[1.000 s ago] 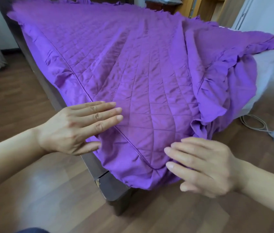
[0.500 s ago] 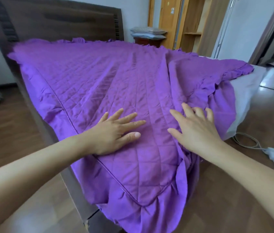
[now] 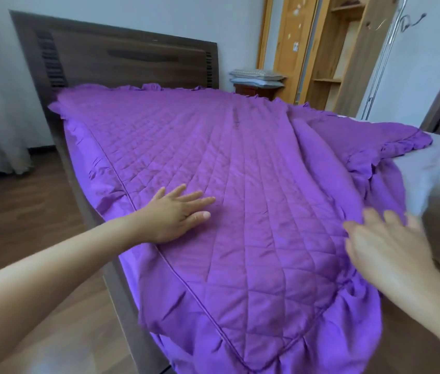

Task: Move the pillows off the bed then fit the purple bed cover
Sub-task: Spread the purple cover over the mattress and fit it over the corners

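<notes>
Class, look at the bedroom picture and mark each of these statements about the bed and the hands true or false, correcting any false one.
1. The left hand lies flat on the purple cover. True.
2. The pillows are on the bed. False: they are stacked on a small stand beside the headboard.
3. The cover hides the whole mattress. False: the right side is bare.
4. The right hand is open, fingers spread. True.
</notes>
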The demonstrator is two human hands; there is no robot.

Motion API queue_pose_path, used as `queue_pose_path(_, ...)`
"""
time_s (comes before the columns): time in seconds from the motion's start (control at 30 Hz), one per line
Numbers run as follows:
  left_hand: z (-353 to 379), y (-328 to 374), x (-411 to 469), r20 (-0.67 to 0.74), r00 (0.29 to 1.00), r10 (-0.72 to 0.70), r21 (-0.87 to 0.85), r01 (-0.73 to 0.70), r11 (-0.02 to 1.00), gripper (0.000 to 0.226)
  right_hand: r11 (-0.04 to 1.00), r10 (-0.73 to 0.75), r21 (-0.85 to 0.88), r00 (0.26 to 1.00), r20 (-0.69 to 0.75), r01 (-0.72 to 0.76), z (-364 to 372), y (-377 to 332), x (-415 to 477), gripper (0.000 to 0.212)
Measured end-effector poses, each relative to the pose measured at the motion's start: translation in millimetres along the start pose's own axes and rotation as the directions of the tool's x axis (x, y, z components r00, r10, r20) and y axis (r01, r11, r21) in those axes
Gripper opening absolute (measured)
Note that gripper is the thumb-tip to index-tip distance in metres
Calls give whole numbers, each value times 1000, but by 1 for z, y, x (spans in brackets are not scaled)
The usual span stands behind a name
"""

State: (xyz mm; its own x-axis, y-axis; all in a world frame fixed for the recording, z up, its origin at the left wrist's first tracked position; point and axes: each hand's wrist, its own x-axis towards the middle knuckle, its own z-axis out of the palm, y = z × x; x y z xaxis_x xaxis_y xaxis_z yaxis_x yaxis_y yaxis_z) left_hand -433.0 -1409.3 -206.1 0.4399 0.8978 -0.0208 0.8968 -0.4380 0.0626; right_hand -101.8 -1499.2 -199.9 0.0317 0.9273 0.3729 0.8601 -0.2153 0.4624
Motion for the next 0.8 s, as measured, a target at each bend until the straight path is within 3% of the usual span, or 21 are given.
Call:
queue_pose_path(0.07, 1, -8, 11, 27, 992, -127, 55, 125, 991, 64, 987, -84, 124, 983, -161, 105, -14, -19, 18, 30)
queue_pose_path(0.1, 2, -7, 14, 43, 987, -156, 43, 154, 987, 57, 967, -165, 172, 977, -135, 188, -21, -31, 29, 43)
queue_pose_path(0.2, 11, 0, 14, 119, 977, -177, 26, 175, 984, 58, 916, -309, 323, 932, 190, 237, -20, -61, 54, 62)
queue_pose_path(0.27, 15, 1, 9, 116, 977, -178, 30, 175, 984, 60, 907, -292, 404, 865, 409, 115, -9, -58, 58, 64)
queue_pose_path(0.33, 13, -1, 5, 129, 976, -176, 57, 170, 984, 61, 922, -224, 387, 846, 485, 22, 0, -47, 55, 68)
queue_pose_path(0.43, 3, -2, 12, 110, 974, -198, 69, 191, 979, 61, 954, -125, 300, 910, 394, 1, -6, -48, 65, 67)
queue_pose_path(0.5, 0, -3, 24, 0, 975, -224, 108, 223, 969, 61, 968, -146, 237, 954, 262, 83, -8, -57, 76, 62)
queue_pose_path(0.57, 5, -5, 33, -38, 968, -247, 107, 250, 962, 62, 975, -173, 184, 939, 296, 122, 1, -56, 85, 63)
queue_pose_path(0.67, 10, -18, 34, 90, 964, -249, 56, 245, 968, 64, 995, -30, 99, 879, 476, -20, 6, -38, 94, 66)
queue_pose_path(0.73, 4, -36, 34, 6, 955, -296, 57, 295, 954, 60, 999, 4, 32, 905, 424, -19, -1, -36, 103, 62)
queue_pose_path(0.8, -2, -59, 36, -111, 895, -433, 50, 440, 897, 55, 999, -43, 11, 945, 325, 42, -11, -52, 110, 58)
